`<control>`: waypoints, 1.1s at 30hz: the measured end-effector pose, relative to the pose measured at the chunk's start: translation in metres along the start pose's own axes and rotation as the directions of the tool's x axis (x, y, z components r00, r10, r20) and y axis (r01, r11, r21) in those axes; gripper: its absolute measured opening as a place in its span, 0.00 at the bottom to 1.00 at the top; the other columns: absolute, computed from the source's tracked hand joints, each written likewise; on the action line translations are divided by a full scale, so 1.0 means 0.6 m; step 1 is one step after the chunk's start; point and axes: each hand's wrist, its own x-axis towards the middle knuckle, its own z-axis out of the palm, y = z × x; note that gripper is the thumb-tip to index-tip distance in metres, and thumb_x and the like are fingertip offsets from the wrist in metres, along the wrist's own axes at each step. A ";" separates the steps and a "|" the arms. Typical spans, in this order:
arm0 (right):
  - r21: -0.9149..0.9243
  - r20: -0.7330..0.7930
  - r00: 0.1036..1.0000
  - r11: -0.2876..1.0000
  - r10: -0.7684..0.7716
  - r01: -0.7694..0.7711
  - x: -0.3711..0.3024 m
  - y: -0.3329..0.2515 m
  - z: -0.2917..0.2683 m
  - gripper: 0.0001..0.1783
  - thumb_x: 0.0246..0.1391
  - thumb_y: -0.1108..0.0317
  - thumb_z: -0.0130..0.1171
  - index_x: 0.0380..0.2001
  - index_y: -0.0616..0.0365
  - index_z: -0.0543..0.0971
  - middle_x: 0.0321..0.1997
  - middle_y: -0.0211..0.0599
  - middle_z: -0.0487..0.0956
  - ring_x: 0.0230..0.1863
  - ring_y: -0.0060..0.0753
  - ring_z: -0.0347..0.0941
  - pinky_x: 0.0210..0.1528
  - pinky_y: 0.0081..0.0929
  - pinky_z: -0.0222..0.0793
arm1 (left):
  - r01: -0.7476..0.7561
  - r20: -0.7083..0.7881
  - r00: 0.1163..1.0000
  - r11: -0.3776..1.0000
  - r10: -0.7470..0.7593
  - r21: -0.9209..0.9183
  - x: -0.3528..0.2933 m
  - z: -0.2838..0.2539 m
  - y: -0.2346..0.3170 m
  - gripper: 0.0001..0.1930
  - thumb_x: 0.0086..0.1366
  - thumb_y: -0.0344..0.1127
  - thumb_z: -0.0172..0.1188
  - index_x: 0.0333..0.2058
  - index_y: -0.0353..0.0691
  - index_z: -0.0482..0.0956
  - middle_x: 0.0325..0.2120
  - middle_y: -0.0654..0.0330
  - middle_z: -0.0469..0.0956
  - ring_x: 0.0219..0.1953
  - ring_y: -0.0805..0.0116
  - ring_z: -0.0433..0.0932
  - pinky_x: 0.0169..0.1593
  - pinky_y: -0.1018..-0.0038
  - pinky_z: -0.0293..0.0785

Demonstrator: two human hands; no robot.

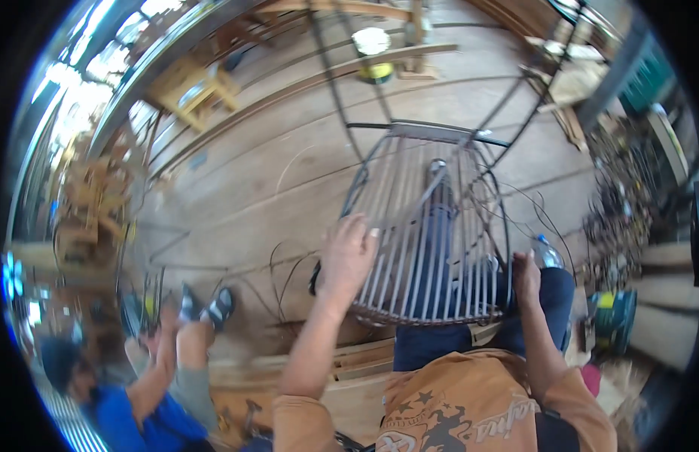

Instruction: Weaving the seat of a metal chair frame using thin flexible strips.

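A dark metal chair frame [508, 226] rests across my lap, its seat strung lengthwise with several flat grey-brown plastic strands [398, 260]. At the frame's left side is my left hand [349, 252], its fingers pinched together over the strands. From those fingers a loose strand [416, 213] curves up and to the right across the seat. Just outside the right rail, my right hand [526, 279] is closed, with its fingers curled; what it holds, if anything, is hidden. My leg and shoe show through the gaps between the strands.
Thin dark strands [541, 207] trail right of the frame, near a plastic bottle [547, 252]. A green bucket [613, 316] stands at right. A co-worker in blue [142, 407] sits at lower left. Farther off are a paint bucket [373, 56] and a wooden stool [191, 90].
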 end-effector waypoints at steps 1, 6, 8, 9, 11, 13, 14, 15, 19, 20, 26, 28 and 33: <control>0.012 0.016 0.998 0.998 -0.057 0.057 -0.023 -0.029 0.021 0.24 0.60 0.48 0.45 0.39 0.61 0.76 0.33 0.36 0.78 0.36 0.29 0.74 0.40 0.25 0.66 | -0.031 -0.003 1.000 0.992 0.031 -0.126 0.018 0.023 0.045 0.15 0.60 0.40 0.53 0.42 0.39 0.77 0.43 0.55 0.76 0.45 0.53 0.73 0.50 0.56 0.65; -0.114 -0.023 0.973 0.968 -0.229 0.225 0.011 -0.137 0.054 0.19 0.60 0.56 0.48 0.41 0.62 0.75 0.35 0.34 0.77 0.34 0.23 0.72 0.34 0.21 0.65 | 0.113 0.161 0.979 0.990 -0.125 0.080 0.115 0.102 0.193 0.21 0.61 0.46 0.53 0.45 0.34 0.73 0.42 0.49 0.75 0.41 0.48 0.75 0.44 0.58 0.69; -0.094 0.022 0.960 0.955 -0.280 0.281 0.027 -0.175 0.079 0.18 0.60 0.58 0.48 0.43 0.62 0.75 0.35 0.33 0.77 0.35 0.22 0.72 0.34 0.20 0.64 | 0.247 0.262 0.937 0.968 -0.230 -0.036 0.131 0.102 0.218 0.17 0.62 0.46 0.51 0.38 0.36 0.75 0.29 0.47 0.78 0.33 0.45 0.77 0.36 0.56 0.71; -0.095 0.052 0.951 0.947 -0.303 0.307 0.040 -0.185 0.089 0.18 0.60 0.59 0.48 0.44 0.62 0.75 0.34 0.33 0.77 0.36 0.22 0.72 0.34 0.20 0.64 | 0.272 0.287 0.929 0.957 -0.233 -0.104 0.135 0.101 0.225 0.16 0.62 0.46 0.51 0.36 0.37 0.76 0.24 0.48 0.78 0.30 0.45 0.77 0.33 0.56 0.71; -0.100 0.055 0.956 0.951 -0.287 0.292 0.054 -0.202 0.126 0.16 0.59 0.61 0.49 0.41 0.63 0.75 0.32 0.33 0.77 0.35 0.22 0.72 0.35 0.21 0.65 | 0.268 0.209 0.953 0.929 -0.218 -0.254 0.124 0.111 0.222 0.13 0.63 0.42 0.50 0.34 0.38 0.77 0.20 0.47 0.76 0.27 0.46 0.76 0.31 0.59 0.70; -0.220 0.154 0.893 0.866 -0.423 0.448 0.086 -0.202 0.146 0.15 0.57 0.62 0.50 0.40 0.62 0.76 0.32 0.34 0.78 0.34 0.24 0.72 0.37 0.23 0.67 | 0.301 0.295 0.934 0.885 -0.200 -0.354 0.118 0.092 0.235 0.13 0.64 0.41 0.50 0.36 0.38 0.77 0.19 0.47 0.74 0.23 0.50 0.76 0.29 0.63 0.68; -0.253 0.148 0.881 0.844 -0.449 0.472 0.095 -0.203 0.157 0.14 0.56 0.63 0.51 0.39 0.62 0.77 0.32 0.36 0.78 0.34 0.26 0.73 0.37 0.24 0.67 | 0.328 0.341 0.918 0.872 -0.202 -0.364 0.110 0.079 0.254 0.13 0.64 0.41 0.49 0.37 0.38 0.77 0.18 0.48 0.74 0.22 0.50 0.75 0.29 0.63 0.68; -0.287 0.147 0.869 0.820 -0.473 0.495 0.100 -0.205 0.171 0.14 0.55 0.63 0.51 0.38 0.61 0.77 0.32 0.38 0.78 0.34 0.28 0.73 0.38 0.25 0.68 | 0.358 0.385 0.899 0.857 -0.208 -0.371 0.099 0.066 0.268 0.13 0.65 0.41 0.49 0.37 0.38 0.77 0.18 0.48 0.74 0.22 0.51 0.75 0.28 0.64 0.68; -0.343 0.154 0.856 0.786 -0.493 0.514 0.116 -0.245 0.210 0.16 0.55 0.62 0.50 0.40 0.61 0.77 0.34 0.47 0.79 0.37 0.40 0.76 0.42 0.31 0.69 | 0.241 0.554 0.828 0.947 -0.087 -0.212 0.051 0.071 0.316 0.12 0.65 0.38 0.47 0.43 0.41 0.74 0.23 0.51 0.78 0.26 0.58 0.79 0.31 0.65 0.72; -0.337 0.159 0.856 0.788 -0.492 0.516 0.109 -0.262 0.216 0.16 0.55 0.62 0.50 0.40 0.61 0.77 0.34 0.47 0.79 0.37 0.40 0.76 0.42 0.31 0.69 | 0.121 0.549 0.836 0.968 0.021 -0.220 0.034 0.073 0.335 0.11 0.65 0.37 0.47 0.42 0.42 0.73 0.23 0.49 0.77 0.27 0.56 0.79 0.32 0.62 0.72; -0.650 0.182 0.845 0.584 -0.502 0.487 0.133 -0.277 0.228 0.19 0.53 0.61 0.46 0.41 0.62 0.76 0.39 0.57 0.77 0.46 0.57 0.72 0.48 0.42 0.66 | -0.144 0.548 0.770 0.925 0.328 -0.352 -0.069 0.092 0.431 0.07 0.63 0.35 0.50 0.34 0.38 0.69 0.17 0.49 0.75 0.22 0.51 0.77 0.25 0.59 0.73; -0.640 0.190 0.811 0.557 -0.553 0.530 0.146 -0.265 0.218 0.20 0.52 0.60 0.47 0.41 0.64 0.76 0.38 0.59 0.76 0.45 0.57 0.72 0.49 0.42 0.66 | -0.135 0.526 0.782 0.915 0.334 -0.381 -0.090 0.087 0.432 0.07 0.63 0.35 0.50 0.33 0.38 0.69 0.16 0.49 0.75 0.21 0.51 0.77 0.24 0.60 0.73; -0.623 0.249 0.893 0.644 -0.375 0.444 0.130 -0.252 0.188 0.21 0.50 0.56 0.49 0.37 0.64 0.78 0.36 0.60 0.77 0.43 0.57 0.73 0.46 0.42 0.66 | 0.007 0.473 0.851 0.896 0.228 -0.445 -0.107 0.047 0.427 0.07 0.63 0.34 0.52 0.36 0.37 0.71 0.16 0.50 0.75 0.20 0.53 0.78 0.23 0.63 0.73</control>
